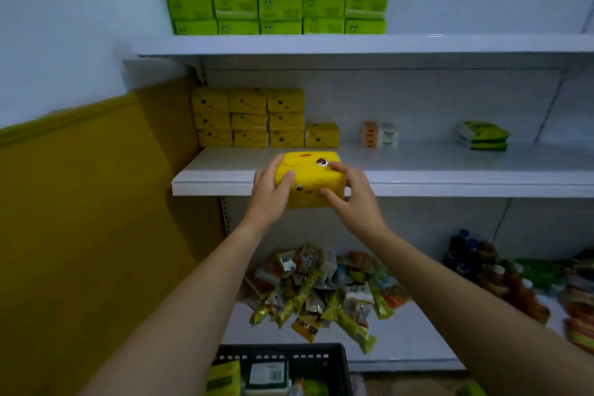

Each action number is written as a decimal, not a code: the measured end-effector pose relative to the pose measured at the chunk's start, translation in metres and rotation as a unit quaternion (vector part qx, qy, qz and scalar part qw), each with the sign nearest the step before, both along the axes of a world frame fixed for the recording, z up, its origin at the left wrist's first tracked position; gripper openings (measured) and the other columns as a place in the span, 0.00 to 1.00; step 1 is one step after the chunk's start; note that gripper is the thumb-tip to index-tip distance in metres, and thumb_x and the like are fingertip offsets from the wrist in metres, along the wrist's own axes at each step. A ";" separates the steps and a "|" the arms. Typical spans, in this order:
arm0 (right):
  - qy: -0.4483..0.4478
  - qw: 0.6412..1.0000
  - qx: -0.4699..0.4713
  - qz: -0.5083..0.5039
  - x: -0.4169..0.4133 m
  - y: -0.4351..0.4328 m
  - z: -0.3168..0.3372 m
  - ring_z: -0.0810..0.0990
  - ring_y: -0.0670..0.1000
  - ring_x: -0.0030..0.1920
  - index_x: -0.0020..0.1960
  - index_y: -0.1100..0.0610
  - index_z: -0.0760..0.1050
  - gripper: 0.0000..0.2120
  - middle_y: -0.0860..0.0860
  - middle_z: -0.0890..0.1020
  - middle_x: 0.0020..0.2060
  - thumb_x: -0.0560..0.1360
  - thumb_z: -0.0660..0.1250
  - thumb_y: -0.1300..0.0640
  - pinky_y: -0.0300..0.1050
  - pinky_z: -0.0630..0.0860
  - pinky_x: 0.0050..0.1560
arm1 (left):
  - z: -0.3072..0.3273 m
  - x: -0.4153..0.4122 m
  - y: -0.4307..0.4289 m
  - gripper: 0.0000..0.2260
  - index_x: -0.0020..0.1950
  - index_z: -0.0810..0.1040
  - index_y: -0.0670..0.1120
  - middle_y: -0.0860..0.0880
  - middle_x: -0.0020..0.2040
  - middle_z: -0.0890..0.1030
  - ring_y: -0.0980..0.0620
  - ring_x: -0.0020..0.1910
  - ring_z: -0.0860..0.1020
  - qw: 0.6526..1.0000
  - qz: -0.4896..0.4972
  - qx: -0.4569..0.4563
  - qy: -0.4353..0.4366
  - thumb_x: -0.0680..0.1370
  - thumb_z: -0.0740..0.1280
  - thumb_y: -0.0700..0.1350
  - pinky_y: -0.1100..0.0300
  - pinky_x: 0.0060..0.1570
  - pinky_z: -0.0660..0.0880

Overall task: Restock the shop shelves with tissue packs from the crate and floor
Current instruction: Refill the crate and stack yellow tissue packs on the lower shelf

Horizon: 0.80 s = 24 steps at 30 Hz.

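My left hand curls round the nine-o'clock end of the bright yellow, film-wrapped tissue pack with the cartoon face, held up at the front lip of the white metal middle shelf. It looks light, squashy and slick, so I judge the short ends the safest hold. My right hand clasps its three-o'clock end, fingers bent over the top.

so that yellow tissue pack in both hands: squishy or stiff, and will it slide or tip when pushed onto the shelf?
Probably soft: the yellow tissue pack shows rounded, bulging corners between the left hand and right hand. Likely slides easily; its wrapper looks smooth. Unlikely to tip: the stacked yellow packs sit flat, three high, on the middle shelf.
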State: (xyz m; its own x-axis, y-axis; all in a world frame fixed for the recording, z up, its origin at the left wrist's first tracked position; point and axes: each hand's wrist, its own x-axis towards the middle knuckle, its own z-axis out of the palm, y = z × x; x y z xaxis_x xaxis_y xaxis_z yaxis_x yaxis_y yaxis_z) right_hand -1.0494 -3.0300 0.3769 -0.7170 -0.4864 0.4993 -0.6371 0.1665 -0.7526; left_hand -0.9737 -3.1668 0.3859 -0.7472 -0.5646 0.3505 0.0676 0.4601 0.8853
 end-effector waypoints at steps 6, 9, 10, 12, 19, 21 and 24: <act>0.002 0.999 -0.018 -0.048 -0.112 -0.039 0.017 0.72 0.52 0.61 0.67 0.52 0.68 0.21 0.52 0.72 0.64 0.75 0.67 0.58 0.43 0.69 0.57 | 0.018 -0.121 -0.047 0.21 0.74 0.61 0.48 0.45 0.73 0.63 0.48 0.71 0.63 0.999 -0.025 -0.026 -0.013 0.81 0.58 0.47 0.51 0.70 0.62; 0.001 0.997 -0.018 -0.078 -0.171 -0.061 0.020 0.73 0.51 0.56 0.67 0.52 0.68 0.21 0.52 0.74 0.59 0.75 0.66 0.58 0.41 0.70 0.54 | 0.019 -0.185 -0.072 0.22 0.73 0.63 0.50 0.47 0.72 0.66 0.47 0.71 0.64 0.998 -0.020 -0.044 -0.033 0.80 0.60 0.49 0.53 0.70 0.62; 0.000 0.996 -0.017 -0.086 -0.190 -0.068 0.020 0.74 0.49 0.50 0.67 0.52 0.68 0.21 0.51 0.74 0.56 0.75 0.66 0.58 0.37 0.71 0.49 | 0.019 -0.204 -0.079 0.22 0.73 0.62 0.50 0.48 0.72 0.66 0.48 0.71 0.64 0.998 -0.023 -0.052 -0.036 0.80 0.61 0.49 0.57 0.69 0.62; -0.002 0.995 -0.022 -0.101 -0.226 -0.084 0.017 0.72 0.48 0.39 0.67 0.54 0.69 0.20 0.46 0.71 0.51 0.75 0.66 0.59 0.37 0.70 0.42 | 0.019 -0.242 -0.091 0.22 0.74 0.61 0.48 0.47 0.73 0.65 0.48 0.70 0.66 0.997 -0.023 -0.068 -0.042 0.80 0.60 0.47 0.59 0.67 0.65; 0.018 0.989 -0.006 -0.149 -0.322 -0.132 0.014 0.70 0.48 0.46 0.66 0.58 0.69 0.18 0.50 0.75 0.47 0.77 0.63 0.61 0.19 0.64 0.40 | 0.017 -0.339 -0.124 0.26 0.76 0.55 0.46 0.41 0.70 0.68 0.40 0.63 0.73 0.994 0.010 -0.084 -0.065 0.80 0.60 0.46 0.46 0.61 0.72; -0.014 0.992 0.007 -0.124 -0.340 -0.144 0.015 0.73 0.51 0.44 0.67 0.54 0.68 0.19 0.55 0.77 0.53 0.77 0.62 0.60 0.33 0.74 0.47 | 0.015 -0.351 -0.129 0.26 0.76 0.54 0.45 0.41 0.72 0.65 0.41 0.67 0.70 0.995 0.025 -0.080 -0.060 0.80 0.60 0.44 0.50 0.65 0.68; -0.029 0.995 0.029 -0.096 -0.354 -0.159 0.016 0.77 0.54 0.50 0.68 0.52 0.68 0.21 0.57 0.73 0.62 0.75 0.64 0.60 0.48 0.75 0.52 | 0.009 -0.357 -0.133 0.26 0.76 0.53 0.43 0.43 0.76 0.53 0.47 0.74 0.57 0.988 0.049 -0.135 -0.061 0.80 0.59 0.41 0.64 0.66 0.55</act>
